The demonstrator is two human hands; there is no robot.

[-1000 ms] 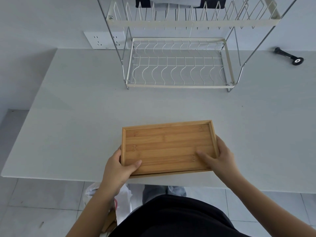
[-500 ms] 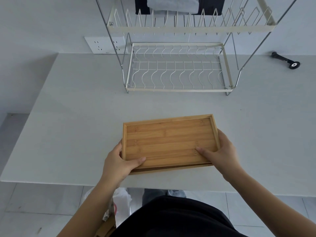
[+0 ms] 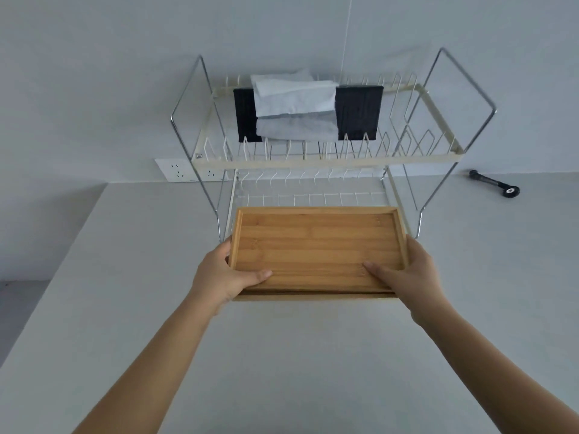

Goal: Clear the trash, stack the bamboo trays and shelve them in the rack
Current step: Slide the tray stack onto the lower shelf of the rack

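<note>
Before the rack [image 3: 316, 158], both hands' grip holds stacked, rimmed golden bamboo trays [image 3: 316, 249].

The stacked bamboo trays [image 3: 318, 250] have travelled from near the front edge of the counter [image 3: 125, 308] up to the middle of the frame, their far edge now overlapping the lower tier of the rack [image 3: 326, 158]. Both arms have stretched out, left hand [image 3: 224, 275] and right hand [image 3: 409, 274] carried along. The rack's upper tier with its folded cloths [image 3: 296, 109] has come fully into sight.
</note>
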